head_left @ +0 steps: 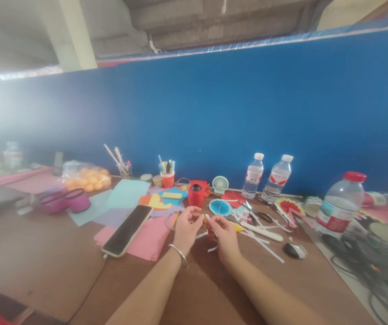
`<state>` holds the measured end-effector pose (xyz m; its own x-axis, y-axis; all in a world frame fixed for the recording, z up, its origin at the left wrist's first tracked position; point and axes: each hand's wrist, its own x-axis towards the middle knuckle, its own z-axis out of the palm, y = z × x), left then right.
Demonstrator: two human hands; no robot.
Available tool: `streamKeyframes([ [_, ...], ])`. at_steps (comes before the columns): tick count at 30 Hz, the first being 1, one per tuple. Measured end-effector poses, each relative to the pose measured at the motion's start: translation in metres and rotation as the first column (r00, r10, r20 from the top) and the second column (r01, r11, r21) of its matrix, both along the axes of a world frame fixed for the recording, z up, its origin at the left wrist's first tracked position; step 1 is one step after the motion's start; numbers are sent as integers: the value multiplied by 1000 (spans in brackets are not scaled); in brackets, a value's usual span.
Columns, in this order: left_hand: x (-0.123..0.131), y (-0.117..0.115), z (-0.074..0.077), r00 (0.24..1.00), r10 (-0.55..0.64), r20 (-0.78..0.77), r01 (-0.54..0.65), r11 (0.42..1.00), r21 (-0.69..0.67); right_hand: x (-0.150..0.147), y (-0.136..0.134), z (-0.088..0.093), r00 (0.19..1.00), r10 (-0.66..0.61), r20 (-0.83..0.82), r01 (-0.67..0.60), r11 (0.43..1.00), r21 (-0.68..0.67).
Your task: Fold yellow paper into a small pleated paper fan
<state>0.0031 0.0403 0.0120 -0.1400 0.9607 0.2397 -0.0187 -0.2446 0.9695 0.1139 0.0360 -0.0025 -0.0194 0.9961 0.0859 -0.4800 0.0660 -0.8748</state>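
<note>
My left hand (186, 228), with a silver bangle at the wrist, is closed in a pinch over the middle of the table. Close beside it my right hand (226, 238) pinches too, its fingertips nearly meeting the left ones. A bit of yellow and a white edge show between the fingertips, too small to name. Just behind the hands stands a red container with a dark top (196, 194). A blue pleated paper rosette (219, 207) lies behind the right hand, and white paper strips (265, 248) are scattered to its right.
At the left lie a phone (128, 231) with a cable, pink paper (151, 239) and a purple item (77, 200). Water bottles (253, 176) stand at the back right, a larger red-capped bottle (341, 205) nearer. A pen cup (168, 179) and small fan (220, 184) stand behind.
</note>
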Motion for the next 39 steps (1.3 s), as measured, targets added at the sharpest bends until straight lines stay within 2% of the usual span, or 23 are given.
streamKeyframes([
  [13,3,0,1,997,-81,14,81,997,-2,1,-2,-1,998,-64,16,64,998,-4],
  [22,2,1,2,995,-86,-41,86,996,-2,2,-3,4,996,-81,39,82,997,-10],
  [27,1,-2,4,993,-88,-73,89,996,7,4,-1,2,995,-89,47,87,995,39],
  [39,3,-2,3,997,-78,8,78,997,-30,1,-1,-1,995,-79,53,77,996,41],
])
